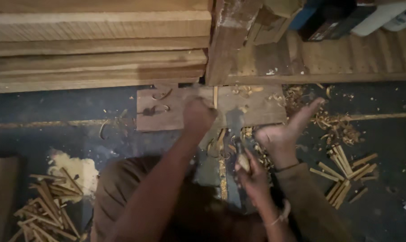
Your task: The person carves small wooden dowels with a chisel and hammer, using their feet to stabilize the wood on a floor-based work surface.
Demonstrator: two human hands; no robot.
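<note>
My left hand (pixel 198 115) is closed around a thin wooden stick (pixel 215 95), holding it upright on a flat wooden block (pixel 261 110) on the floor. My right hand (pixel 253 175) grips the pale handle of a broad dark blade (pixel 234 125). The blade lies just right of the stick, over the block's near edge. My bare foot (pixel 286 132) rests beside the block on the right. Curled wood shavings (pixel 247 92) are scattered over the block and around the blade.
Stacked planks (pixel 95 45) and an upright timber post (pixel 230 40) stand behind the block. Piles of short cut sticks lie at lower left (pixel 46 210) and at right (pixel 346 172). A sawdust patch (pixel 77 169) and loose shavings (pixel 337 127) cover the dark floor.
</note>
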